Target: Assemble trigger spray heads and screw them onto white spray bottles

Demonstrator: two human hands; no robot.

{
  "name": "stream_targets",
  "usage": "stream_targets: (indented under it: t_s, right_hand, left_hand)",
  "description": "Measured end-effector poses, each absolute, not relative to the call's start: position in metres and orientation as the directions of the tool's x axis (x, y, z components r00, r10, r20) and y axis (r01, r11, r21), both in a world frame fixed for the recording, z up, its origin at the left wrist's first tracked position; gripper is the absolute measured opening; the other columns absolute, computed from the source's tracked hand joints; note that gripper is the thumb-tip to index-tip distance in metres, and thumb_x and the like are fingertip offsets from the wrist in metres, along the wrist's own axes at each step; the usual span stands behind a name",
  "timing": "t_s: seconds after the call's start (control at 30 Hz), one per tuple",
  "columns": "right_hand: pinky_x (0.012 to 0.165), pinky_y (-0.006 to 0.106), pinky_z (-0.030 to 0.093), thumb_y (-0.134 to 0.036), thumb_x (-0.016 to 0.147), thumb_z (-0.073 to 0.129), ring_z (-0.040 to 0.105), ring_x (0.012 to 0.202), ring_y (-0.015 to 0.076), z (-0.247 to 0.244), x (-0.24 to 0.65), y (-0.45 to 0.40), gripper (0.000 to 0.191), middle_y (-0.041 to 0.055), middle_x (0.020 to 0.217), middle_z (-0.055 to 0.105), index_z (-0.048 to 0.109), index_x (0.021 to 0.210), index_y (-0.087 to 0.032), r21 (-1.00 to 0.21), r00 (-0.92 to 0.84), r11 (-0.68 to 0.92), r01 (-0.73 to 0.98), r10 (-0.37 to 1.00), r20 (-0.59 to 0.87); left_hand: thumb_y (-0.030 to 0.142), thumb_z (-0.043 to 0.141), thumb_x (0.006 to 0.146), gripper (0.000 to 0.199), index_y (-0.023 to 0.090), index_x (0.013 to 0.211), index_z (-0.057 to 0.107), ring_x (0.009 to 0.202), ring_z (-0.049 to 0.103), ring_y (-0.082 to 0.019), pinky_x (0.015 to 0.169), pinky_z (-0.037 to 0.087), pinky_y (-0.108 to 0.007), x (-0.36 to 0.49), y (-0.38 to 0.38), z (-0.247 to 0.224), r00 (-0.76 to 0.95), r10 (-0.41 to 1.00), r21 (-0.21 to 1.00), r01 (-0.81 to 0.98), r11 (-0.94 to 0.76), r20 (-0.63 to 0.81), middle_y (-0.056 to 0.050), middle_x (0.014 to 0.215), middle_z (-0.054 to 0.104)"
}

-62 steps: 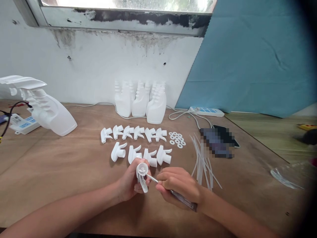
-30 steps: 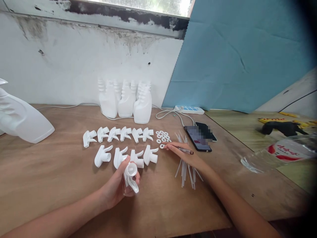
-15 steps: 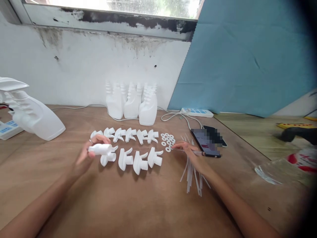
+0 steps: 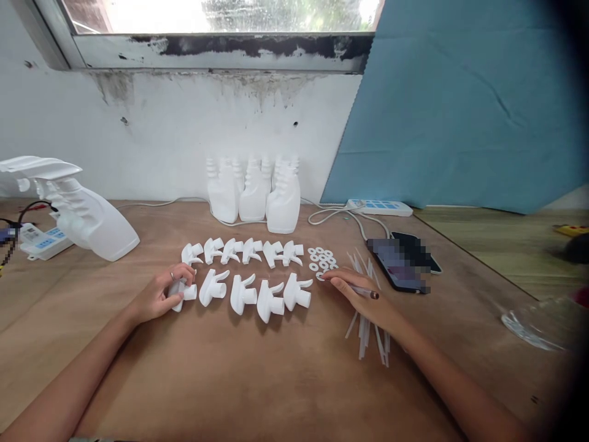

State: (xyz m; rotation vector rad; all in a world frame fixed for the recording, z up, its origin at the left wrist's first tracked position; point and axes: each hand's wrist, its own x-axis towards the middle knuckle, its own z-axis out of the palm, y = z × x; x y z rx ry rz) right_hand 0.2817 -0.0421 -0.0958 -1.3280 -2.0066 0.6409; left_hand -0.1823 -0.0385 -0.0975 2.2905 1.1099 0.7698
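Observation:
My left hand (image 4: 159, 294) has its fingers curled round a white spray trigger head (image 4: 189, 293), which rests at the left end of the front row. More white trigger heads (image 4: 271, 301) lie on their sides in two rows beside it. My right hand (image 4: 359, 293) grips a slim pen-like tool (image 4: 369, 293) with a brown end. Its fingertips are at the near edge of a cluster of small white washers (image 4: 313, 258), and whether they touch one is hard to see. Thin translucent dip tubes (image 4: 363, 341) lie under the right hand and wrist, partly hidden.
White bottles (image 4: 283, 209) stand against the wall, and a bottle with a spray head (image 4: 105, 224) leans at left. Power strips (image 4: 386, 207), cables and a phone (image 4: 396, 267) lie around the table (image 4: 257, 387). A clear container (image 4: 529, 328) is at right.
My left hand has lowered the trigger head from above the rows to the left end of the front row. The right hand stays by the washers, the tool's brown end now more visible. The view has shifted.

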Motion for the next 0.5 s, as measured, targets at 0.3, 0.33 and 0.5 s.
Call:
stream_targets:
  t_s: [0.3,0.33,0.5]
  right_hand:
    - [0.086,0.043,0.051,-0.053,0.094,0.039,0.066,0.092,0.0267,-0.086,0.278,-0.051,0.042,0.0057,0.093,0.072,0.071,0.088,-0.026,-0.676,-0.241,0.4,0.619,0.916,0.321]
    - [0.085,0.044,0.051,-0.054,0.094,0.04,0.066,0.091,0.027,-0.085,0.278,-0.051,0.042,0.006,0.092,0.072,0.071,0.087,-0.026,-0.675,-0.239,0.405,0.617,0.913,0.329]
    - [0.084,0.044,0.052,-0.054,0.093,0.042,0.068,0.087,0.0265,-0.082,0.278,-0.053,0.043,0.006,0.089,0.072,0.072,0.084,-0.025,-0.669,-0.22,0.427,0.609,0.901,0.374]
  left_hand:
    - [0.017,0.054,0.081,0.016,0.022,0.094,0.062,0.126,0.046,-0.029,0.107,0.035,-0.048,-0.177,-0.041,-0.09,0.539,0.738,0.491,0.552,-0.674,0.407,-0.008,0.118,0.065]
    - [0.018,0.054,0.083,0.015,0.022,0.093,0.063,0.128,0.045,-0.029,0.107,0.034,-0.049,-0.177,-0.041,-0.088,0.526,0.729,0.496,0.536,-0.683,0.437,-0.008,0.119,0.065]
    - [0.022,0.053,0.088,0.011,0.017,0.088,0.062,0.115,0.052,-0.025,0.106,0.036,-0.044,-0.208,-0.037,-0.079,0.089,0.697,0.491,0.646,-0.584,0.712,-0.006,0.115,0.06]
